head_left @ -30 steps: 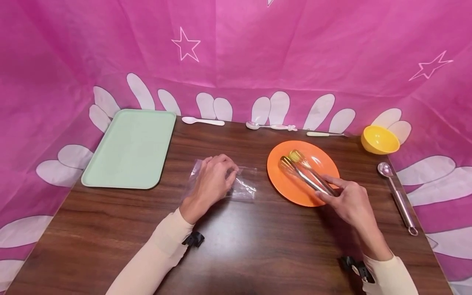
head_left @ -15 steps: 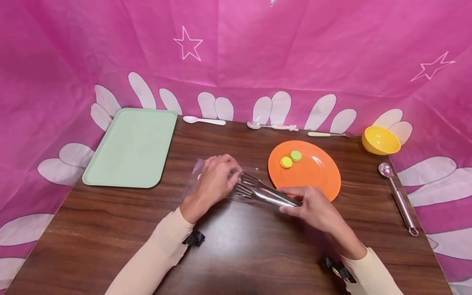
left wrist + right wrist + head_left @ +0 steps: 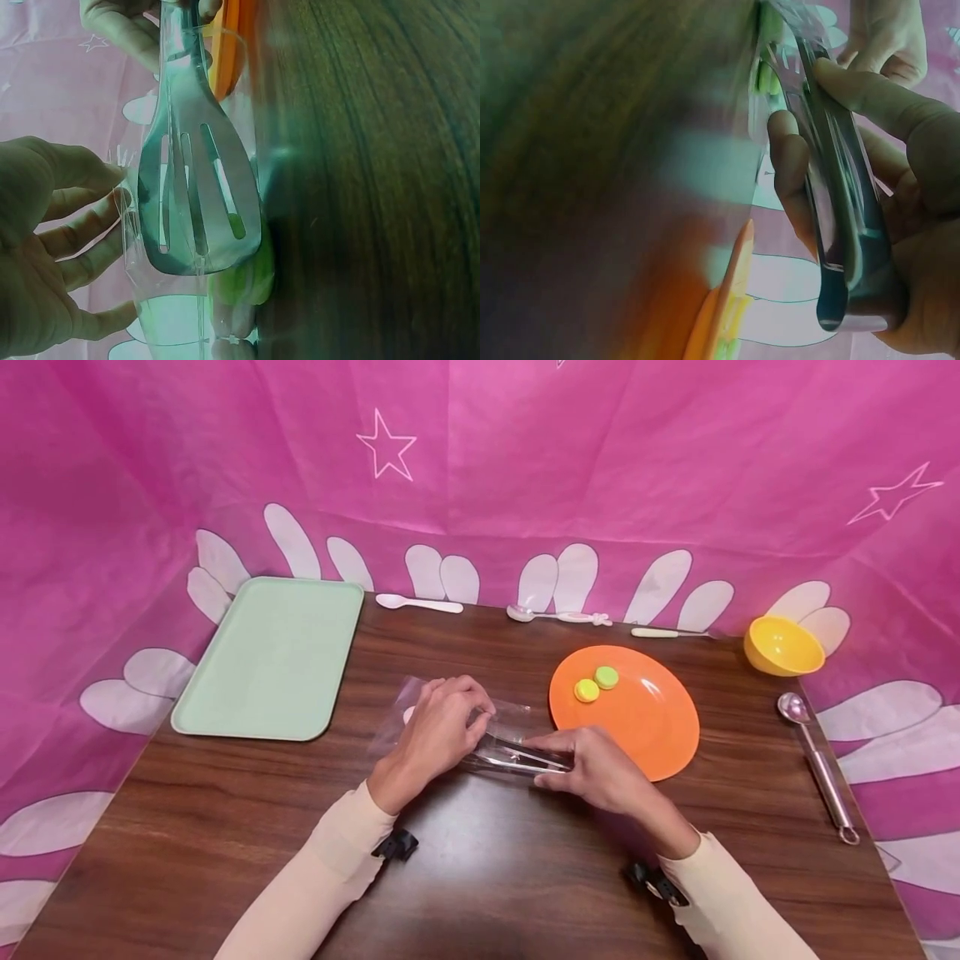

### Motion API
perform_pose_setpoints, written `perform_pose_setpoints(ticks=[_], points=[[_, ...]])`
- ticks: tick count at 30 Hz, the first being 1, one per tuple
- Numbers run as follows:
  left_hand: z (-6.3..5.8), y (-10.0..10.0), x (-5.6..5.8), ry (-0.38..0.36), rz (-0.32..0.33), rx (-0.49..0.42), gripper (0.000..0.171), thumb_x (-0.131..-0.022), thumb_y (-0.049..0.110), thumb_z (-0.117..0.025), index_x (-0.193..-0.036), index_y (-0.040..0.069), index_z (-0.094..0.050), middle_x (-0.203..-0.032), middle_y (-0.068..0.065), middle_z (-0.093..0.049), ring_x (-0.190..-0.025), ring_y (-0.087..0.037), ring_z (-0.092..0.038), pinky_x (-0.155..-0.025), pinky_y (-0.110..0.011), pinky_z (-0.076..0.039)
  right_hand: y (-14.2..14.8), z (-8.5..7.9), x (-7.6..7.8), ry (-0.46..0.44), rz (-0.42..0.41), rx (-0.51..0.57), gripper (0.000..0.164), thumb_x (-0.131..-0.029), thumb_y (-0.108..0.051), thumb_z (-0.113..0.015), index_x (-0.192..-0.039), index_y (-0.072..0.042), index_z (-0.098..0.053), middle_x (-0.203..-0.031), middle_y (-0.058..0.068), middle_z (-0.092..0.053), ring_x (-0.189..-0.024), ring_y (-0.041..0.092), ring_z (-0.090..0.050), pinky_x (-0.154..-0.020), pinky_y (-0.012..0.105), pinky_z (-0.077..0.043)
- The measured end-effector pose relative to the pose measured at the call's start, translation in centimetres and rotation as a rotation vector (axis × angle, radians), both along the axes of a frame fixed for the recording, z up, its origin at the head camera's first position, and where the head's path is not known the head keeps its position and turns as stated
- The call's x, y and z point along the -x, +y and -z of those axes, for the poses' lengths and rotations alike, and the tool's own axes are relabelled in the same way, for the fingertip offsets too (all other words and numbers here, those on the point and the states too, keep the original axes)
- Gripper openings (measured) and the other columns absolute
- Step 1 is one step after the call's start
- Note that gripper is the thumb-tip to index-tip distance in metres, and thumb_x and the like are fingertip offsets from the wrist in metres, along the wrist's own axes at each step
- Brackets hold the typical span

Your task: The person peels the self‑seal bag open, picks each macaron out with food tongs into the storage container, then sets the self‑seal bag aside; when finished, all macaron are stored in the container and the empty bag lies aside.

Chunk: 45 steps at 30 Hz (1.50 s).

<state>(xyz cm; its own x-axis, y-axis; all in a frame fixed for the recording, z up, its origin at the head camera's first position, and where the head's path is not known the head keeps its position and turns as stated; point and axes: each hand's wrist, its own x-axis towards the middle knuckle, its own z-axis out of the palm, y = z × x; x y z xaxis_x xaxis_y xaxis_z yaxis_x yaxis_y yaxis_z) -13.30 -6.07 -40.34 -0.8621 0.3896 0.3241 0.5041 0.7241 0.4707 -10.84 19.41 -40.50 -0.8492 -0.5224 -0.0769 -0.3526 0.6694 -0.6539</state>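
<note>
In the head view my right hand grips a pair of metal tongs from the right. Their slotted end reaches into a clear plastic bag lying on the table. My left hand pinches the bag's upper edge between thumb and fingers. Close by the slotted end, a green macaron shows in the left wrist view, with pale pinkish rounds beyond it. I cannot tell whether the tongs hold the green one. A yellow macaron and a second green macaron lie on the orange plate.
At left lies a pale green tray. Along the back edge are a white spoon, a spoon with a pink handle and a cream-handled utensil. A yellow bowl and a metal scoop stand at right.
My right hand has carried the tongs leftward from over the orange plate into the bag. The yellow and green macarons stay on the plate. My left hand has barely moved.
</note>
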Motion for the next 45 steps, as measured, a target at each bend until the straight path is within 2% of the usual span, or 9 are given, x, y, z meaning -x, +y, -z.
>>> perform_pose_setpoints(ticks=[5, 8, 14, 21, 27, 33, 38, 42, 45], points=[[0.0, 0.2, 0.1, -0.004, -0.013, 0.000, 0.006, -0.094, 0.009, -0.079, -0.095, 0.012, -0.083, -0.101, -0.001, -0.078, -0.101, -0.023, -0.075, -0.111, -0.057, -0.050, 0.6, -0.3, -0.7, -0.029, 0.062, 0.021, 0.044, -0.085, -0.017, -0.092, -0.128, -0.015, -0.080, -0.111, 0.003, -0.083, -0.085, 0.016, -0.068, -0.071, 0.026, -0.052], [0.0, 0.2, 0.1, 0.007, -0.032, 0.003, 0.007, -0.095, 0.010, -0.077, -0.095, 0.013, -0.084, -0.101, -0.001, -0.078, -0.101, -0.022, -0.075, -0.110, -0.056, -0.050, 1.6, -0.7, -1.1, -0.024, 0.106, 0.017, 0.045, -0.085, -0.018, -0.092, -0.129, -0.017, -0.080, -0.110, 0.004, -0.083, -0.085, 0.016, -0.066, -0.070, 0.025, -0.051], [0.1, 0.3, 0.2, 0.019, -0.048, 0.016, 0.007, -0.095, 0.011, -0.078, -0.095, 0.013, -0.084, -0.101, 0.000, -0.078, -0.101, -0.021, -0.076, -0.109, -0.057, -0.051, 5.1, -1.4, -2.4, 0.041, 0.183, 0.004, 0.045, -0.085, -0.017, -0.092, -0.128, -0.016, -0.080, -0.114, 0.009, -0.083, -0.084, 0.015, -0.063, -0.058, 0.021, -0.047], [0.1, 0.5, 0.3, 0.004, -0.040, 0.012, 0.005, -0.095, 0.013, -0.079, -0.095, 0.015, -0.084, -0.102, 0.000, -0.078, -0.103, -0.021, -0.076, -0.110, -0.056, -0.051, 10.0, -2.3, -3.7, 0.140, 0.363, -0.105, 0.044, -0.083, -0.023, -0.094, -0.125, -0.016, -0.082, -0.113, 0.014, -0.082, -0.084, 0.013, -0.057, -0.065, 0.019, -0.041], [0.1, 0.6, 0.2, 0.001, -0.041, 0.012, 0.005, -0.095, 0.013, -0.079, -0.095, 0.014, -0.084, -0.102, 0.000, -0.078, -0.103, -0.022, -0.076, -0.110, -0.056, -0.050, 12.4, -1.4, -4.2, 0.151, 0.451, -0.157, 0.044, -0.083, -0.022, -0.094, -0.124, -0.014, -0.082, -0.098, 0.012, -0.080, -0.077, 0.011, -0.053, -0.059, 0.023, -0.037], [0.2, 0.6, 0.1, 0.004, -0.048, 0.009, 0.006, -0.095, 0.012, -0.079, -0.095, 0.014, -0.084, -0.101, 0.000, -0.078, -0.102, -0.022, -0.076, -0.110, -0.056, -0.051, 13.0, -0.6, -4.4, 0.081, 0.471, -0.174, 0.047, -0.086, -0.028, -0.092, -0.128, -0.012, -0.080, -0.097, 0.011, -0.080, -0.076, 0.010, -0.054, -0.061, 0.023, -0.038], [0.4, 0.5, 0.1, 0.018, -0.052, -0.004, 0.006, -0.094, 0.012, -0.079, -0.094, 0.014, -0.084, -0.100, -0.001, -0.078, -0.101, -0.022, -0.076, -0.108, -0.055, -0.052, 12.6, -1.2, -4.8, 0.122, 0.472, -0.154, 0.051, -0.083, -0.025, -0.094, -0.129, -0.012, -0.079, -0.103, 0.016, -0.081, -0.078, 0.009, -0.055, -0.064, 0.020, -0.039], [0.3, 0.5, 0.1, 0.031, -0.055, -0.015, 0.005, -0.093, 0.011, -0.080, -0.094, 0.014, -0.084, -0.100, 0.000, -0.078, -0.101, -0.022, -0.077, -0.107, -0.054, -0.052, 10.6, -1.6, -5.3, 0.160, 0.401, -0.098, 0.047, -0.080, -0.022, -0.096, -0.125, -0.014, -0.081, -0.104, 0.012, -0.082, -0.079, 0.006, -0.056, -0.065, 0.018, -0.042], [0.3, 0.5, 0.1, 0.037, -0.052, -0.022, 0.005, -0.093, 0.010, -0.081, -0.094, 0.014, -0.084, -0.100, -0.001, -0.078, -0.101, -0.022, -0.077, -0.108, -0.054, -0.052, 8.3, -1.2, -5.2, 0.146, 0.321, -0.045, 0.043, -0.082, -0.022, -0.095, -0.123, -0.016, -0.082, -0.108, 0.006, -0.083, -0.084, 0.007, -0.061, -0.069, 0.017, -0.047]])
